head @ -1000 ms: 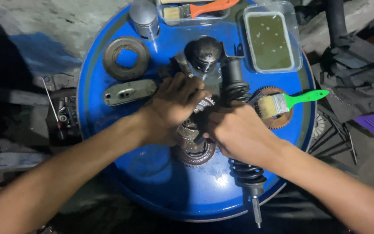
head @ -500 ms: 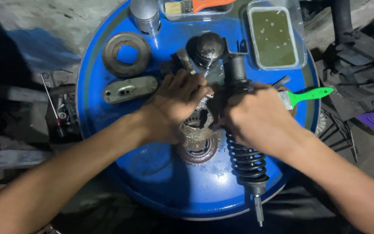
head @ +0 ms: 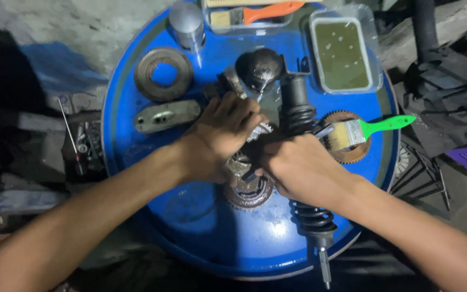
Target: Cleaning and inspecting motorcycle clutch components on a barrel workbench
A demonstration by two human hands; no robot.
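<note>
My left hand (head: pixel 225 132) and my right hand (head: pixel 293 165) meet over a greasy metal gear part (head: pixel 241 162) at the middle of a blue drum top (head: pixel 201 216). Both hands grip it, and most of it is hidden under my fingers. A toothed gear (head: pixel 249 192) lies flat just below them. A black coil-spring shock absorber (head: pixel 312 216) runs top to bottom under my right hand. A paintbrush with a green handle (head: pixel 368 130) rests on a rusty sprocket (head: pixel 355 154) right of my right hand.
On the drum lie a rusty ring (head: pixel 163 73), an oval metal cover (head: pixel 166 115), a metal cylinder (head: pixel 186 24), a dark round part (head: pixel 260 65), a tray of murky liquid (head: pixel 344 48) and an orange-handled brush (head: pixel 255 13). Tools and scrap lie on the ground around.
My right hand has moved left and lower, off the shock absorber's upper body, closing in on the gear part with my left hand. The green brush now shows fully.
</note>
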